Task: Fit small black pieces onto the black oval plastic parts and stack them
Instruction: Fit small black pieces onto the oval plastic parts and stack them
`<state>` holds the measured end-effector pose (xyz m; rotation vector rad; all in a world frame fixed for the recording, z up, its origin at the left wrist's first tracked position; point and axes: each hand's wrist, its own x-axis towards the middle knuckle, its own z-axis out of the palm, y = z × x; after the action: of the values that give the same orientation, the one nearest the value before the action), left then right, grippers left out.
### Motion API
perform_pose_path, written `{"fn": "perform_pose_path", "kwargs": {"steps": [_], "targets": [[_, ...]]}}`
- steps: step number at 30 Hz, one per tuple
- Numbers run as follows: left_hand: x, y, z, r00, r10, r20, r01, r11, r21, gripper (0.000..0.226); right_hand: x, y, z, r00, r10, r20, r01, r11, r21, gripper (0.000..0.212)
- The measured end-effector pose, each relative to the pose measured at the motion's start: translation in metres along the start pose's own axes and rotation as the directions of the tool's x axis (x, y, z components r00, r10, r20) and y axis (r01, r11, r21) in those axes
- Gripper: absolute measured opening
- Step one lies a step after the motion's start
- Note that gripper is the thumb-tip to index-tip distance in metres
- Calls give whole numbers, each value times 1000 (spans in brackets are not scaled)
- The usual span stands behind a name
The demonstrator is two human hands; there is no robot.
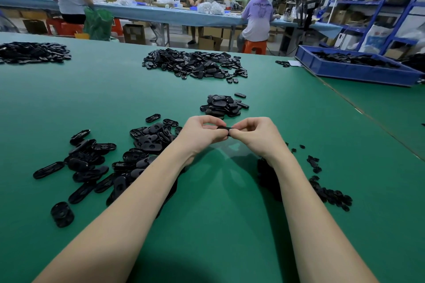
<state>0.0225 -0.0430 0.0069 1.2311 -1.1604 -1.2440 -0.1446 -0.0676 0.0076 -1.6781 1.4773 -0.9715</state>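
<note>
- Both hands meet above the green tabletop (218, 190), raised a little off it, with the forearms reaching in from the near edge.
- The left hand (202, 133) has its fingers curled and pinches one end of a black oval part (223, 128).
- The right hand (250, 132) is curled too and pinches the other end of the same part; whether a small piece sits under its fingertips cannot be told.
- The part lies level between the two hands, mostly hidden by the fingers.
- A loose heap of oval parts (110, 163) spreads on the tabletop to the left, partly under the left forearm.
- Small black pieces (328, 193) lie scattered to the right, beside and partly behind the right forearm.
- A neat small pile (223, 105) of ovals sits just beyond the hands.
- A bigger heap (195, 65) lies farther back at the middle, and another heap (32, 51) at the far left.
- A blue tray (354, 71) with black parts in it stands at the far right.
- Beyond the tabletop, people work at a long blue bench (161, 15), two of them on orange stools.
- Blue shelving (368, 2) with boxes fills the right background.
</note>
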Motion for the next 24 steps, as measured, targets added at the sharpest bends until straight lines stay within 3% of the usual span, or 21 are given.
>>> {"fn": "perform_pose_path", "kwargs": {"steps": [7,17,20,22,24], "targets": [[0,1,-5,999,-21,47,23,999,-37,18,-2,-1,1,1000,2,2,-2,1000,15,11],[3,-7,6,993,15,-118,1,990,141,18,-5,-3,8,997,-37,-69,34,999,-43,12],[4,-5,4,995,22,-95,-10,991,133,17,-6,-2,11,993,-73,-94,70,997,-35,12],[4,-1,-2,995,87,-56,-76,984,164,16,-6,-2,12,992,-66,-109,70,997,31,10],[5,4,-7,979,201,-30,-180,927,328,16,-6,-2,11,995,-16,-96,31,986,161,8]]}}
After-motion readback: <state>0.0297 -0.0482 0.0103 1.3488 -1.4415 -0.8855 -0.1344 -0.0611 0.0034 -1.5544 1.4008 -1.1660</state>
